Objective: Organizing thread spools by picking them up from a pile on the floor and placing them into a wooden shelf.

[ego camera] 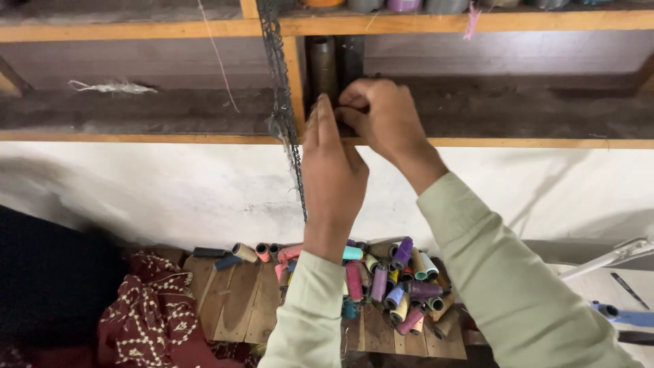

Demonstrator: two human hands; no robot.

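Note:
Both my hands are raised to a wooden shelf (170, 138) at its upright divider (295, 75). My left hand (330, 174) is held flat with its fingers together, fingertips at the dark spools (324, 61) standing in the shelf. My right hand (381, 116) is curled, its fingers pinched beside the left fingertips; what it pinches is hidden. A strip of black lace (281, 102) hangs down the divider just left of my hands. Both sleeves are pale green.
A pile of several coloured thread spools (395, 283) lies on a wooden board (238, 307) below. A maroon embroidered cloth (150, 313) sits at bottom left. White thread scrap (112, 87) lies on the shelf. A white and blue tool (623, 300) is at right.

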